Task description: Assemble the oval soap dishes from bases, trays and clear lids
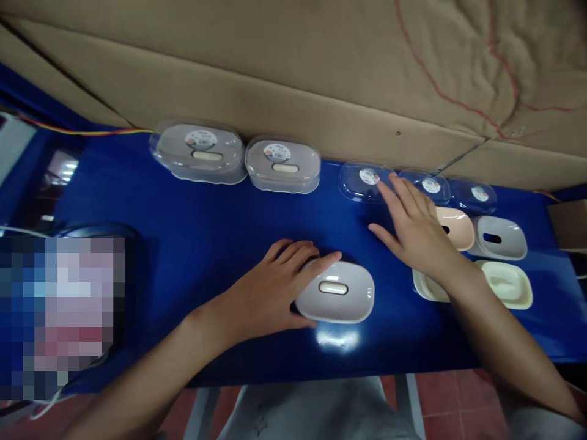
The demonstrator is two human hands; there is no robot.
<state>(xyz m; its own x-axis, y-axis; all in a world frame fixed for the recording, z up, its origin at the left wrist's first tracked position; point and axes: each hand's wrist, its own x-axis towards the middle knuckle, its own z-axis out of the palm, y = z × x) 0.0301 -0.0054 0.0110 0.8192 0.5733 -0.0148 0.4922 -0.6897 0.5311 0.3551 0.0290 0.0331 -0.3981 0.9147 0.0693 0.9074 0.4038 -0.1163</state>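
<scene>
My left hand [270, 290] grips the left end of a grey soap dish [353, 299], with the thumb at the near side and the fingers at the far side. A cream insert shows through the slot in the dish's middle. The dish is on the blue table or just above it; I cannot tell which. My right hand [413, 226] is open with fingers spread, its fingertips over or beside the leftmost clear lid [353, 183]. Two more clear lids, a middle one [433, 194] and a right one [477, 205], stand beside it, each with a round label.
Two lidded grey soap dishes [199, 162] [284, 174] stand at the back left. Under my right arm are a peach tray [461, 229], a grey tray [511, 241] and cream trays [509, 293]. A cardboard wall [275, 73] closes off the back. A blurred-out patch covers the left.
</scene>
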